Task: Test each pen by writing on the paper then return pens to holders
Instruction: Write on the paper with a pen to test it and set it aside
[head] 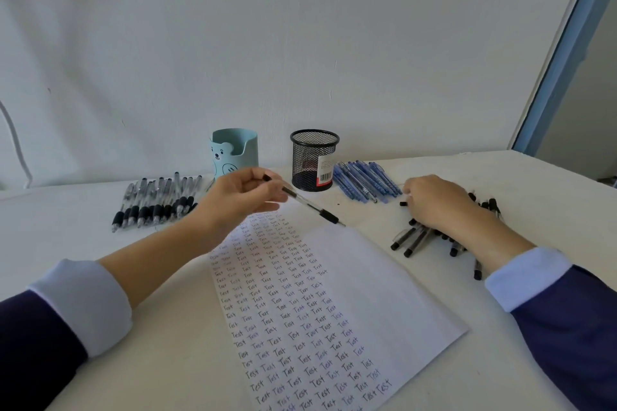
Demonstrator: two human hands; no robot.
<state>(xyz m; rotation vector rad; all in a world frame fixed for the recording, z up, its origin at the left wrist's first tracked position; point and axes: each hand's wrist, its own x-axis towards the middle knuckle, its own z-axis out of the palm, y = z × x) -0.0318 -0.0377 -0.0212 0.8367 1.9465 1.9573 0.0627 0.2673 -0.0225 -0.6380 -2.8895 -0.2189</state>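
Observation:
My left hand (242, 198) pinches a clear black-grip pen (310, 205) by its rear end, tip pointing right and down just above the top edge of the paper (377, 280). The sheet's left half is filled with rows of the word "Test". My right hand (434, 202) lies palm down on a heap of black-capped pens (419, 238), fingers curled into the pile; whether it grips one is hidden. A light blue bear holder (235, 152) and a black mesh holder (314, 160) stand at the back, with no pens showing in them.
A row of black-grip clear pens (153, 200) lies left of the bear holder. Blue pens (367, 180) lie right of the mesh holder. The white table (167, 327) meets a white wall behind, and a blue door frame (564, 53) rises at the right.

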